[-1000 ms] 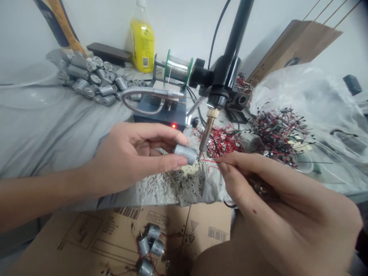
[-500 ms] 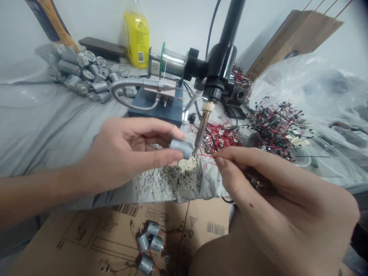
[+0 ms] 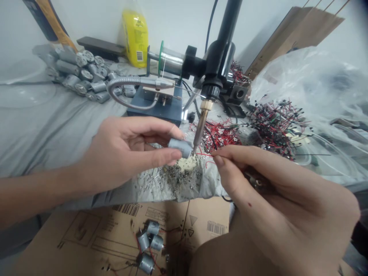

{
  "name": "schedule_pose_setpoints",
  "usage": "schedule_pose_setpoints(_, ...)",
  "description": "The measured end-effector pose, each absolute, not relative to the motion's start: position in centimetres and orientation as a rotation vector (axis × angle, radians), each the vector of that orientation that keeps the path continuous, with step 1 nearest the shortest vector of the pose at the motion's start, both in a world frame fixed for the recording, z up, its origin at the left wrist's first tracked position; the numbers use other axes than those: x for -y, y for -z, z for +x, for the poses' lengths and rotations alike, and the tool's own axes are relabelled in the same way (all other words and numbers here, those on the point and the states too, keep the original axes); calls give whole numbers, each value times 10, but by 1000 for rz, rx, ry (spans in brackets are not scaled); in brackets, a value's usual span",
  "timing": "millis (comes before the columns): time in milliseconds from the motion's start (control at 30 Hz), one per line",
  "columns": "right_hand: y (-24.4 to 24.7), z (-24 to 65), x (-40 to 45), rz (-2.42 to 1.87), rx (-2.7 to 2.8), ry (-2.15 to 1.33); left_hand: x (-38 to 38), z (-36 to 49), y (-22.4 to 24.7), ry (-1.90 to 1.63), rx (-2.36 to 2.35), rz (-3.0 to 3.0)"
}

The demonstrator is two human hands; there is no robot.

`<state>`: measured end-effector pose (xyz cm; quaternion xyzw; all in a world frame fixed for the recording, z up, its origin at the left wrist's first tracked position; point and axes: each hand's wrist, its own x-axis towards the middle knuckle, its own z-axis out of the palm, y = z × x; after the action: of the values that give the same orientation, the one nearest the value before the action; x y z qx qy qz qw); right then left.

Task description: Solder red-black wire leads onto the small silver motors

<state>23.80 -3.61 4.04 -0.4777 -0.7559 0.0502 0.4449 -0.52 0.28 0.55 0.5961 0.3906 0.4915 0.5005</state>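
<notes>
Between the thumb and fingers of my left hand (image 3: 129, 149) is a small grey cylindrical motor (image 3: 179, 147), its end turned to the right. A soldering iron (image 3: 199, 132), mounted tip-down on a black stand (image 3: 220, 65), has its tip right at that end of the motor; whether they touch I cannot tell. My right hand (image 3: 267, 191) pinches a thin red wire (image 3: 204, 154), whose free end points left at the iron's tip. Solder bits (image 3: 181, 178) litter the cloth beneath.
A solder spool (image 3: 171, 63) sits above a blue feeder box (image 3: 155, 109) with a flexible metal tube. Several motors (image 3: 86, 73) are heaped at left, by a yellow bottle (image 3: 135, 38). Red wires (image 3: 221, 136) lie behind my right hand. Wired motors (image 3: 146, 262) rest on cardboard (image 3: 80, 245) below.
The red wire has come slightly closer to the iron's tip and the motor's end. Both hands keep their grips; the whole view has shifted a little.
</notes>
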Motion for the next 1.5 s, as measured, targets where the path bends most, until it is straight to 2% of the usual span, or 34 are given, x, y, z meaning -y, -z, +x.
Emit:
schedule_pose_setpoints(767,-41,238,35,-1213,1878,-60,-2,-6,-5,-1183,-1017,1511)
schedule_pose_setpoints(1500,-37,242,36,-1192,1904,-17,-4,-2,-7,-1173,-898,1406)
